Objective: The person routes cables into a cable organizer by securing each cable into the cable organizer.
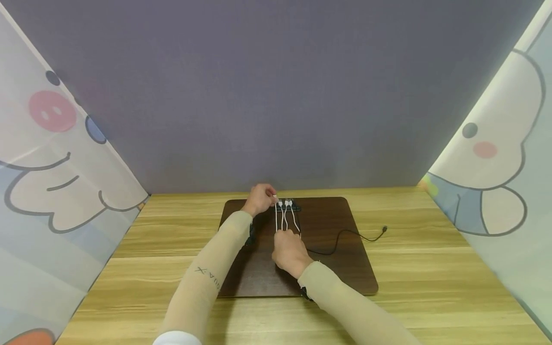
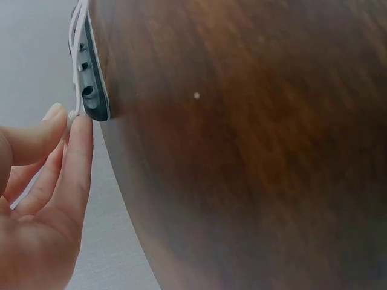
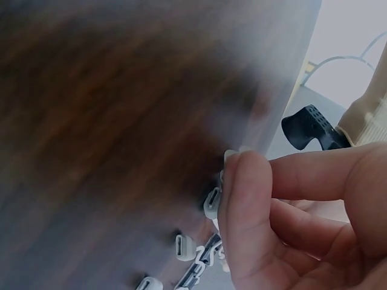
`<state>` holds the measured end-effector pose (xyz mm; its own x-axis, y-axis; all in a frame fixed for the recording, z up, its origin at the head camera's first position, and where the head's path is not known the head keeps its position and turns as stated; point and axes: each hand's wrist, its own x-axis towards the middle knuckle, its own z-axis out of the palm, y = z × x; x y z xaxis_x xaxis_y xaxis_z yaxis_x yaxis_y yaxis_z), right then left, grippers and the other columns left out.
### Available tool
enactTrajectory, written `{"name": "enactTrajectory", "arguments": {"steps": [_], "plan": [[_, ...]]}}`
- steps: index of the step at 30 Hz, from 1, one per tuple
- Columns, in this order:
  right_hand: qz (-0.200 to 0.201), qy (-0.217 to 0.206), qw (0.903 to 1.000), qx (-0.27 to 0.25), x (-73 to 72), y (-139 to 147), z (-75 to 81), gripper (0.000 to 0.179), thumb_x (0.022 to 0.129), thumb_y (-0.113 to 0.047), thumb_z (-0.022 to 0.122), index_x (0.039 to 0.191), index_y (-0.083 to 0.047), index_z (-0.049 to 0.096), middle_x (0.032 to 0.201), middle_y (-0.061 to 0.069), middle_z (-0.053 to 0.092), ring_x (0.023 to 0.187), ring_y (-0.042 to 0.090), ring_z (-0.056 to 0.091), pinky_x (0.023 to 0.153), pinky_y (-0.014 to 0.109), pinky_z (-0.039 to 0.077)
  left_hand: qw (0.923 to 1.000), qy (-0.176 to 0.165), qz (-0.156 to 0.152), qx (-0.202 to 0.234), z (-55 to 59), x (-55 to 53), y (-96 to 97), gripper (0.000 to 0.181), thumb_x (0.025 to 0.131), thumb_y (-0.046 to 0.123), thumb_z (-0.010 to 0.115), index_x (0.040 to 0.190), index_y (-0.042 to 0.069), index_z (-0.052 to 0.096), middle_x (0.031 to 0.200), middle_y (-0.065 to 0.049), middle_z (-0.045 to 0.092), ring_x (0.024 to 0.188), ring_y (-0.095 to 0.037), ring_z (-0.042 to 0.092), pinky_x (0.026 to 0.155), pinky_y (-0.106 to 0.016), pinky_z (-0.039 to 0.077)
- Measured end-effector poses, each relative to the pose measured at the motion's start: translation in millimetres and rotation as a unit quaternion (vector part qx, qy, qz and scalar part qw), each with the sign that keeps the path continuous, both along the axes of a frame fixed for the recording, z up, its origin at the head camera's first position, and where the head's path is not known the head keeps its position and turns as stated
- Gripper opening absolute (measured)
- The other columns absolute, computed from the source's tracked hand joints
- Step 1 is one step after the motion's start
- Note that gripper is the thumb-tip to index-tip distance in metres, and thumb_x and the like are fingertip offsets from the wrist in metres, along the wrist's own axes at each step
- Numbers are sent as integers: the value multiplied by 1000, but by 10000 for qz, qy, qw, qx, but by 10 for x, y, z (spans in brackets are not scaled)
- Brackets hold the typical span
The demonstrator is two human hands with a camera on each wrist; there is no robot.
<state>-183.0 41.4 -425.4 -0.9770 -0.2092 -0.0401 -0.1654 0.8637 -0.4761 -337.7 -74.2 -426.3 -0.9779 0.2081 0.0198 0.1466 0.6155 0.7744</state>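
Several white charging cables (image 1: 284,216) run down from a dark cable holder (image 1: 297,208) at the far edge of a brown board. My left hand (image 1: 263,197) is at the holder's left end, pinching a white cable between thumb and fingertips; in the left wrist view, the hand (image 2: 51,181) meets the cable just beside the slotted holder (image 2: 94,90). Nearer me, my right hand (image 1: 290,250) is over the cables' lower ends. In the right wrist view its fingers (image 3: 248,205) pinch a white cable, largely hidden by them, while white USB-C plugs (image 3: 185,247) lie alongside.
The brown board (image 1: 258,282) lies on a light wooden table (image 1: 431,268). A thin black cable (image 1: 338,237) crosses the board's right side, its plug (image 1: 385,229) resting on the table. Behind stands a grey partition (image 1: 276,96), with cartoon-printed curtains (image 1: 487,191) at both sides.
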Motion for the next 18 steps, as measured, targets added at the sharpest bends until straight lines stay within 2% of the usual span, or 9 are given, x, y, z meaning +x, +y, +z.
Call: {"name": "enactTrajectory", "arguments": {"steps": [5, 11, 14, 18], "plan": [[13, 18, 10000, 90, 16, -11, -1, 25, 83, 3, 70, 64, -9, 60, 59, 2, 56, 52, 18, 55, 48, 34, 49, 10000, -6, 31, 1, -6, 2, 14, 23, 92, 1, 73, 114, -5, 69, 100, -15, 67, 84, -25, 73, 75, -33, 60], [79, 79, 9998, 157, 30, -22, 6, 26, 82, 3, 70, 62, -9, 59, 56, 2, 55, 47, 16, 51, 43, 30, 46, 9998, -19, 72, -194, -15, -1, 33, 19, 90, 0, 75, 109, -2, 70, 98, -13, 67, 82, -23, 71, 72, -32, 59], [105, 170, 9996, 212, 31, -32, 9, 25, 82, 3, 71, 64, -9, 58, 57, 2, 53, 46, 15, 51, 41, 29, 45, 9992, 29, 51, -398, -23, -12, 44, 18, 90, 2, 76, 107, 0, 70, 96, -11, 66, 80, -21, 70, 70, -31, 57], [176, 278, 9991, 271, 35, -48, 6, 28, 81, 2, 72, 62, -10, 56, 54, 1, 52, 45, 14, 50, 39, 29, 45, 9965, 286, -62, -778, -36, -34, 62, 15, 89, 4, 78, 101, 2, 70, 93, -9, 66, 79, -21, 66, 69, -31, 55]]}}
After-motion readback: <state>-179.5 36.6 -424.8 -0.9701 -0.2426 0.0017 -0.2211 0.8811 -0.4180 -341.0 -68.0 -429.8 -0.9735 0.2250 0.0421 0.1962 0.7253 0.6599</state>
